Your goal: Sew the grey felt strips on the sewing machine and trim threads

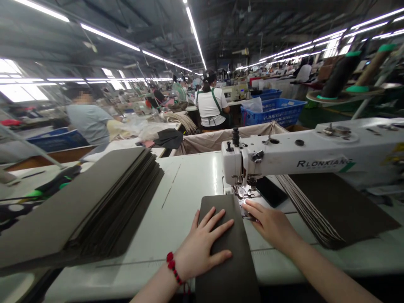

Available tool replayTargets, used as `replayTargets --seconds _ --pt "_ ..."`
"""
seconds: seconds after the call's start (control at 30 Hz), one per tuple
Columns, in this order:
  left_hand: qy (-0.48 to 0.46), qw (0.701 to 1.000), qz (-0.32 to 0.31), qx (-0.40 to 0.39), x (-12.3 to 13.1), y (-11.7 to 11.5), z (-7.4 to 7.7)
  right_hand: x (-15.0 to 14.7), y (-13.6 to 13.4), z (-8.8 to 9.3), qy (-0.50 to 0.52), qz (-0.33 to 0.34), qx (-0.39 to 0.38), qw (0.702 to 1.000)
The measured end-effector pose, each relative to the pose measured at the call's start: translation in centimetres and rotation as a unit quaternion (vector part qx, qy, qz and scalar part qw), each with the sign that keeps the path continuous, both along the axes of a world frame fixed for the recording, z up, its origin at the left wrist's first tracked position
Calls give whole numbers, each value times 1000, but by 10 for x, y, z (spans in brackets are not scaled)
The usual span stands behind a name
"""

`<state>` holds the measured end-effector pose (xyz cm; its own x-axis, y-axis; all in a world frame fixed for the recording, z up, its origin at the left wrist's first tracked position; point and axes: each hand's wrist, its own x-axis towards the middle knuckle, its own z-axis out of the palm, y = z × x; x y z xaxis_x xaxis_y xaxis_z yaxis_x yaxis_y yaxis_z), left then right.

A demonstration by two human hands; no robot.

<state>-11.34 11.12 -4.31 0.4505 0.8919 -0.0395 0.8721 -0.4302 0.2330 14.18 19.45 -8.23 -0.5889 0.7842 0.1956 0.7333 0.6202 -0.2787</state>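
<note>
My left hand (202,246) lies flat with spread fingers on a dark grey-brown panel (235,273), which has rounded corners. The panel rests lengthwise on the pale sewing table (186,181), its far end just left of the needle area. Beside its right edge, my right hand (274,225) reaches to the metal plate (248,206) in front of the presser foot (246,189). Its fingers are stretched out and hold nothing visible; the thumb is partly hidden beneath. Above stands the white sewing machine (274,155). A red and black bracelet (173,267) circles my left wrist.
A thick stack of similar panels (120,206) leans at the left. Another stack (341,202) lies under the machine arm, near a dark phone (271,191). Thread cones (341,75) stand at the upper right. Beyond are a blue crate (274,112) and seated co-workers (211,105).
</note>
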Motion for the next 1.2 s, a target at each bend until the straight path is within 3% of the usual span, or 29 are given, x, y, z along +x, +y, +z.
replayTargets --seconds 0.13,1.2 --pt "-16 1000 -2 10 3 8 -1 0 1 -3 -15 -3 1 1000" --pt "-24 999 18 -16 4 11 0 -2 2 -5 -37 -7 -8 999"
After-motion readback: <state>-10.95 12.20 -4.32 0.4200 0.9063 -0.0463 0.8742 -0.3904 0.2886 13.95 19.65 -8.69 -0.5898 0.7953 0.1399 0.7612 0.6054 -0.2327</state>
